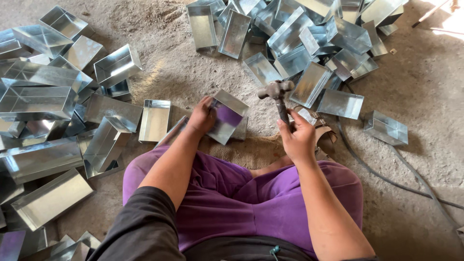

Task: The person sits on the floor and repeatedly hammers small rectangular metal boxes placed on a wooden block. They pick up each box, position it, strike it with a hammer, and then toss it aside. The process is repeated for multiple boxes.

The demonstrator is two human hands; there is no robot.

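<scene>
Fingers of the left hand [202,117] clamp a shiny metal tray [227,117], tilted on the floor before purple-clad knees. Beside it the right hand [298,137] grips a raised hammer [276,93], so hammering seems underway; a strike on the tray's edge calls for steady holding, with tray heaps [53,96] around.

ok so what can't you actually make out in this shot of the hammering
- Head view: the underside of the metal tray, and whatever it rests on, is hidden by the tray itself.
- Left hand: its fingertips are hidden behind the tray's rim.
- Hammer: the lower handle is covered by the right hand.
- Tray pile at left: cut off by the frame edge.
- Cable: both ends out of sight.
</scene>
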